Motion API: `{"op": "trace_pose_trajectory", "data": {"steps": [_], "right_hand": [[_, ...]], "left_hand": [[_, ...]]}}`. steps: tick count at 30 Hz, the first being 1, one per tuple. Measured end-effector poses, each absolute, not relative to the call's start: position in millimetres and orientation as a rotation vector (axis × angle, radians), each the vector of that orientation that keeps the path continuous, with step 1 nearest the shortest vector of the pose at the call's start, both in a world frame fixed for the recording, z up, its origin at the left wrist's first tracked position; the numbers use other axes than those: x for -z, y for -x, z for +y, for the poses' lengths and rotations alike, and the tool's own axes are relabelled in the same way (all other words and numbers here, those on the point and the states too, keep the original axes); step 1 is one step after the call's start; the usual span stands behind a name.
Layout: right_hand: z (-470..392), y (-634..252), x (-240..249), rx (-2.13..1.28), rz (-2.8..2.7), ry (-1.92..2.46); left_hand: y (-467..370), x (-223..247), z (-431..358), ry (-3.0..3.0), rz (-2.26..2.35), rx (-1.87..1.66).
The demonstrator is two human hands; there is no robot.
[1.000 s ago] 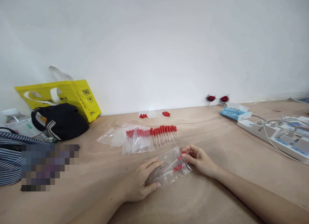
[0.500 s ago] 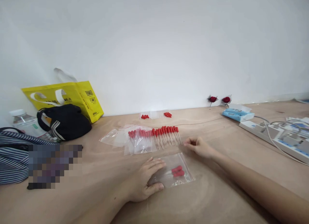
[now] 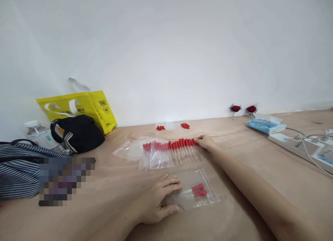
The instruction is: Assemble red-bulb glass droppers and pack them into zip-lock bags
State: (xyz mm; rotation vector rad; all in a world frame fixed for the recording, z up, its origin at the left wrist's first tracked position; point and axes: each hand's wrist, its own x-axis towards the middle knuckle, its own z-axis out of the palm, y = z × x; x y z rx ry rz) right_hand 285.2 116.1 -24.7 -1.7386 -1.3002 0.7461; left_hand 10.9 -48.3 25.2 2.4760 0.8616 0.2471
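Observation:
My left hand (image 3: pixel 161 201) rests with fingers spread on the left end of a clear zip-lock bag (image 3: pixel 186 178). Inside that bag lie two droppers (image 3: pixel 199 189) with red rubber bulbs and clear stems. Farther back, a row of red-bulbed droppers (image 3: pixel 183 144) lies side by side, stems toward me. My right hand (image 3: pixel 205 142) is at the right end of this row, its fingers closed on the bulb of the last dropper; the fingertips are partly hidden. Several empty-looking zip-lock bags (image 3: pixel 161 159) overlap the row's left part.
Against the wall lie bagged red-bulbed droppers (image 3: pixel 185 126). At left are a yellow bag (image 3: pixel 96 111), a black cap-like item (image 3: pixel 84 133), a plastic jar (image 3: pixel 39 133) and striped cloth (image 3: pixel 18 171). At right are two red roses (image 3: pixel 251 109), a tissue pack (image 3: pixel 265 126) and a power strip (image 3: pixel 293 147).
My right hand has moved from beside the stem ends up to the bulb of the rightmost dropper. My left hand stays on the bag. The whole view has shifted slightly.

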Motion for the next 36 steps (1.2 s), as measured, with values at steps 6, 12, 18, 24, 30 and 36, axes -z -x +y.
{"op": "trace_pose_trajectory", "data": {"steps": [6, 12, 18, 24, 30, 36], "right_hand": [[88.5, -307.5, 15.6, -0.89, -1.132, 1.486], [23.0, -333.4, 23.0, -0.909, -0.943, 1.172], [-14.5, -320.2, 30.4, -1.032, -0.85, 1.093], [-21.1, -299.4, 28.9, -1.094, -0.867, 1.063], [-22.4, -295.9, 28.5, -1.102, -0.835, 1.014], [-25.7, -292.4, 24.9, -1.142, -0.762, 0.984]], "left_hand": [[-13.2, -28.6, -48.6, -2.47, 0.856, -0.24], [-12.3, -27.5, -46.8, -2.484, 0.86, -0.187], [-14.0, -24.4, -45.6, -2.475, 0.848, -0.232], [-14.3, -23.3, -46.1, -2.47, 0.844, -0.267], [-12.8, -20.4, -44.5, -2.461, 0.866, -0.262], [-13.5, -23.1, -46.0, -2.447, 0.878, -0.256]]}}
